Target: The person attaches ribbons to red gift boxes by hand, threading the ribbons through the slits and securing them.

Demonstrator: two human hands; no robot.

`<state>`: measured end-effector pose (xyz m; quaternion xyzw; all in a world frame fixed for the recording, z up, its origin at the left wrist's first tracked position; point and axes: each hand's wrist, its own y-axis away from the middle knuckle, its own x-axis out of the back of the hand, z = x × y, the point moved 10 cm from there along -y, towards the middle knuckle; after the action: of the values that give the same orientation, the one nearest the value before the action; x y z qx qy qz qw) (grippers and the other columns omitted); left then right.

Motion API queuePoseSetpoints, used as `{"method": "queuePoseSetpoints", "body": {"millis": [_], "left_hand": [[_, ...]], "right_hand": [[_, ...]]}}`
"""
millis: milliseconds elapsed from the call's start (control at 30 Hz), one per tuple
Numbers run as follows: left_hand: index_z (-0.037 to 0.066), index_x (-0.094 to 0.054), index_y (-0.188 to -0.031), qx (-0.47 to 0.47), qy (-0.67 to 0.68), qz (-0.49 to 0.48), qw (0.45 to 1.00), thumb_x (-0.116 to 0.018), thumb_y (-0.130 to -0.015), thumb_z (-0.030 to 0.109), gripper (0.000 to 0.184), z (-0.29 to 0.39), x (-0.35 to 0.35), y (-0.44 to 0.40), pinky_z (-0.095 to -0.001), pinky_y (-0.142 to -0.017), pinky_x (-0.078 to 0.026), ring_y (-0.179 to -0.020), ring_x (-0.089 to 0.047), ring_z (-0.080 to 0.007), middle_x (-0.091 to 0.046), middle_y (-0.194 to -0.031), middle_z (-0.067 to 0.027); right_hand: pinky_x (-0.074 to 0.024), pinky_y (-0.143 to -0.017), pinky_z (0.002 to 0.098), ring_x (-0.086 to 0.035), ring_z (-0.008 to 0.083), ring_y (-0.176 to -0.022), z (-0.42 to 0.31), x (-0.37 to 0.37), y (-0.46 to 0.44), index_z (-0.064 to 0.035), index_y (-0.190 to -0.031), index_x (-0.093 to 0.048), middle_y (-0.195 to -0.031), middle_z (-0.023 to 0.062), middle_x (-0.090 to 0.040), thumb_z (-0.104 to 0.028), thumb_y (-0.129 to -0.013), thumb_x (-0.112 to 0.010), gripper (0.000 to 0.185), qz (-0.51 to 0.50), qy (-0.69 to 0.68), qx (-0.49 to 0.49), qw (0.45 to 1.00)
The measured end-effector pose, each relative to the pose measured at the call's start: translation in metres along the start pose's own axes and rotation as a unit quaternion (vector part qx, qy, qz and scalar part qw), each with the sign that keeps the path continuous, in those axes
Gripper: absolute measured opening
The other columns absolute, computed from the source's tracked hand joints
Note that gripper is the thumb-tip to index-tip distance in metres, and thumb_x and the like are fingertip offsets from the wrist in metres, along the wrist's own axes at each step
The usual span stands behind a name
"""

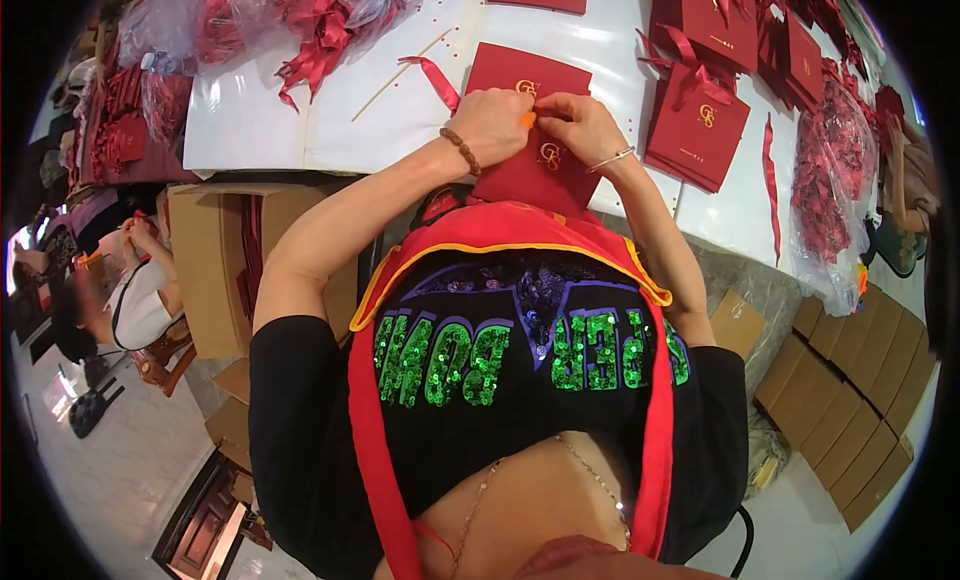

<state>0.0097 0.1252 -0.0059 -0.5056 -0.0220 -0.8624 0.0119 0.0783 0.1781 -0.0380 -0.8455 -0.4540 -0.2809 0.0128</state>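
Note:
My left hand (492, 126) is closed over a red paper bag (552, 185) with gold lettering. A tail of red ribbon (437, 84) sticks out from behind that hand. Something orange shows at its fingertips. My right hand (585, 126) is pinched close beside it, its fingertips meeting the left ones over the bag. What lies between the right fingertips is too small to make out. Another red bag (530, 68) lies flat under and beyond my hands, and the nearer bag hangs over the table edge towards my red apron (520, 225).
Ribboned red bags (700, 125) are stacked at right, near a loose ribbon (770, 185) and a plastic sack of ribbons (835, 180). A thin stick (400, 75) and another ribbon sack (245, 25) lie left. Cartons (850, 390) stand on the floor. A person (130, 295) sits left.

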Motion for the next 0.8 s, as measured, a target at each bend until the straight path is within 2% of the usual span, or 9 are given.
{"method": "queuePoseSetpoints", "body": {"millis": [100, 167, 200, 333, 433, 500, 633, 733, 800], "left_hand": [[0.002, -0.057, -0.078, 0.010, 0.006, -0.003, 1.000, -0.051, -0.075, 0.012, 0.012, -0.006, -0.004, 0.001, -0.0419, -0.059, -0.046, -0.066, -0.059, -0.0317, -0.059, -0.071, -0.0153], [0.003, -0.055, -0.074, -0.117, -0.078, 0.087, 0.986, -0.052, -0.073, 0.011, 0.008, 0.025, 0.008, 0.010, -0.0393, -0.056, -0.045, -0.062, -0.058, -0.0288, -0.056, -0.068, -0.0125], [0.005, -0.054, -0.071, -0.140, -0.103, 0.119, 0.978, -0.053, -0.071, 0.010, 0.006, 0.031, 0.011, 0.011, -0.0373, -0.053, -0.044, -0.058, -0.056, -0.0263, -0.054, -0.065, -0.0101], [0.003, -0.055, -0.073, -0.134, -0.120, 0.093, 0.979, -0.052, -0.072, 0.011, 0.009, 0.033, 0.008, 0.009, -0.0396, -0.055, -0.045, -0.061, -0.058, -0.0289, -0.057, -0.069, -0.0126], [0.002, -0.057, -0.075, -0.047, -0.043, 0.043, 0.997, -0.052, -0.075, 0.013, 0.012, 0.015, 0.011, 0.003, -0.0429, -0.058, -0.045, -0.065, -0.060, -0.0323, -0.059, -0.073, -0.0158], [0.002, -0.059, -0.078, 0.022, 0.025, -0.020, 0.999, -0.052, -0.077, 0.015, 0.015, -0.002, 0.003, -0.001, -0.0444, -0.060, -0.045, -0.068, -0.060, -0.0350, -0.060, -0.077, -0.0176], [0.003, -0.057, -0.081, -0.013, -0.003, 0.075, 0.997, -0.054, -0.078, 0.017, 0.014, 0.000, 0.007, 0.013, -0.0424, -0.059, -0.046, -0.066, -0.058, -0.0327, -0.058, -0.074, -0.0150], [0.004, -0.056, -0.083, -0.040, -0.048, 0.063, 0.996, -0.057, -0.078, 0.019, 0.016, 0.005, 0.014, 0.013, -0.0405, -0.059, -0.046, -0.068, -0.058, -0.0310, -0.057, -0.075, -0.0130], [0.005, -0.056, -0.084, -0.035, -0.010, 0.065, 0.997, -0.059, -0.077, 0.020, 0.017, 0.006, 0.026, 0.011, -0.0391, -0.060, -0.046, -0.070, -0.058, -0.0307, -0.057, -0.077, -0.0119]], "right_hand": [[-0.0478, -0.071, 0.0375, -0.061, 0.0321, -0.082, -0.004, -0.001, 0.000, -0.0081, -0.097, -0.063, -0.085, 0.0149, -0.064, -0.019, -0.075, -0.057, 0.026, -0.012, 0.034, -0.013, 0.999], [-0.0477, -0.071, 0.0373, -0.061, 0.0316, -0.081, -0.006, -0.001, 0.001, -0.0079, -0.098, -0.063, -0.085, 0.0148, -0.064, -0.019, -0.075, -0.057, 0.026, -0.014, 0.049, -0.016, 0.999], [-0.0477, -0.071, 0.0371, -0.062, 0.0310, -0.081, -0.007, -0.001, 0.001, -0.0078, -0.098, -0.063, -0.084, 0.0147, -0.064, -0.019, -0.075, -0.057, 0.026, -0.014, 0.062, -0.019, 0.998], [-0.0478, -0.071, 0.0364, -0.062, 0.0299, -0.080, -0.008, 0.001, 0.001, -0.0073, -0.097, -0.063, -0.084, 0.0150, -0.064, -0.019, -0.075, -0.058, 0.026, -0.006, 0.074, -0.007, 0.997], [-0.0480, -0.071, 0.0357, -0.063, 0.0294, -0.080, -0.004, -0.004, 0.000, -0.0069, -0.098, -0.063, -0.085, 0.0150, -0.064, -0.018, -0.076, -0.057, 0.025, -0.029, 0.024, -0.003, 0.999], [-0.0478, -0.072, 0.0345, -0.063, 0.0283, -0.082, 0.000, -0.008, -0.001, -0.0070, -0.099, -0.063, -0.087, 0.0149, -0.065, -0.018, -0.077, -0.056, 0.025, -0.037, -0.067, -0.003, 0.997], [-0.0474, -0.073, 0.0344, -0.062, 0.0287, -0.084, -0.011, -0.002, 0.002, -0.0078, -0.101, -0.063, -0.089, 0.0143, -0.065, -0.018, -0.079, -0.056, 0.025, -0.010, 0.009, -0.004, 1.000], [-0.0470, -0.074, 0.0347, -0.061, 0.0296, -0.086, -0.014, 0.000, 0.002, -0.0084, -0.102, -0.062, -0.090, 0.0140, -0.064, -0.019, -0.079, -0.056, 0.026, -0.012, 0.058, 0.007, 0.998], [-0.0470, -0.075, 0.0351, -0.061, 0.0305, -0.086, -0.009, -0.004, 0.000, -0.0088, -0.105, -0.060, -0.090, 0.0136, -0.064, -0.020, -0.080, -0.056, 0.028, -0.021, 0.035, 0.031, 0.999]]}}
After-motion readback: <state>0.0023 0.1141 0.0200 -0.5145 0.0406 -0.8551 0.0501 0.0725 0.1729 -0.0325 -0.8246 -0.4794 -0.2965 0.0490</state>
